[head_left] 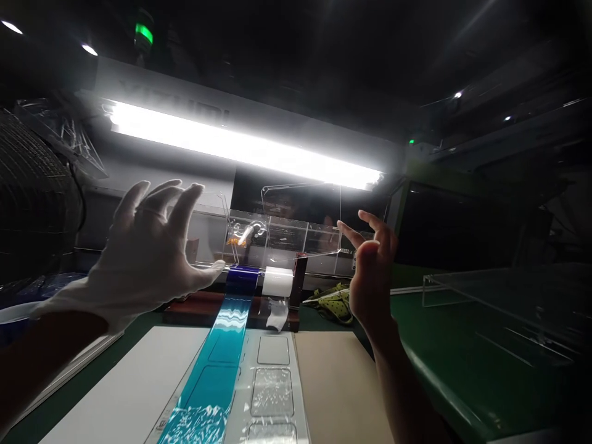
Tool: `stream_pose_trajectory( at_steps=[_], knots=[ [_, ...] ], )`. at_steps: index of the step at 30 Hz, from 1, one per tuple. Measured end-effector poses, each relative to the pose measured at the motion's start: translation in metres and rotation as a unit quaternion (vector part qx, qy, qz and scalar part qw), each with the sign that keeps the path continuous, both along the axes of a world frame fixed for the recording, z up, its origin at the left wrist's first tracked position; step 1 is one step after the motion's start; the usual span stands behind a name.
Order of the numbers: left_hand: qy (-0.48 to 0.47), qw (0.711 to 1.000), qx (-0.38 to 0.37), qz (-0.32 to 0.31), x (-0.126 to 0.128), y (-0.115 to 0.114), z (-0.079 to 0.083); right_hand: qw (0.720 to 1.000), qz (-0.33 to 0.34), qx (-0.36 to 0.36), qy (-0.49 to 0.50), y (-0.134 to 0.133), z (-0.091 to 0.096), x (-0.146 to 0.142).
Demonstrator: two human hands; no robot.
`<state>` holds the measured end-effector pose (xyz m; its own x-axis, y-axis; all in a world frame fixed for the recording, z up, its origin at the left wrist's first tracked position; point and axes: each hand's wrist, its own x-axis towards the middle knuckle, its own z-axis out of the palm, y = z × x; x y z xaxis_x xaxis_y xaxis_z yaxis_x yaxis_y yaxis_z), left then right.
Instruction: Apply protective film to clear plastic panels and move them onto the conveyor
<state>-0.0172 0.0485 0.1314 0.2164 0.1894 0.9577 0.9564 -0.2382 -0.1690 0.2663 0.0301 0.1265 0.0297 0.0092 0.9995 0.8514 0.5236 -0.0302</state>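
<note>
Bench (pixel 430 357) under strip lamp (pixel 240 148): left hand (pixel 148 256) splayed, right hand (pixel 372 274) open-fingered against clear sheet (pixel 300 213). Ungripped, it may drop onto blue film (pixel 222 357) below fingers.

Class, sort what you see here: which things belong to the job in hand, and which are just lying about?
Likely in use: white-gloved left hand and bare right hand, both raised open; blue film strip; white tape roll; clear sheet with rectangular pockets.
Lying about: yellow-green dotted cloth; clear acrylic tray; black wire-guarded fan.
</note>
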Motion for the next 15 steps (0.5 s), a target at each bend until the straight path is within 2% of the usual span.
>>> stream_pose_trajectory(
  at_steps=[5,9,11,13,15],
  knots=[
    [0.009,1.000,-0.016,0.000,0.001,-0.004,0.015,0.999,0.012,0.039,0.010,-0.003,0.008,-0.003],
    [-0.008,1.000,0.001,-0.008,0.009,-0.006,0.025,0.999,-0.001,0.044,0.009,-0.007,0.017,0.003],
    [-0.003,1.000,-0.016,-0.015,0.013,-0.006,0.027,0.999,-0.001,0.041,0.014,-0.009,0.017,0.006],
    [0.017,0.999,-0.029,-0.015,0.015,-0.004,0.024,0.999,0.000,0.035,0.021,-0.011,0.010,0.010],
    [0.034,0.999,-0.032,-0.007,0.014,-0.001,0.009,1.000,0.001,0.003,0.026,-0.015,-0.008,0.016]
  ],
)
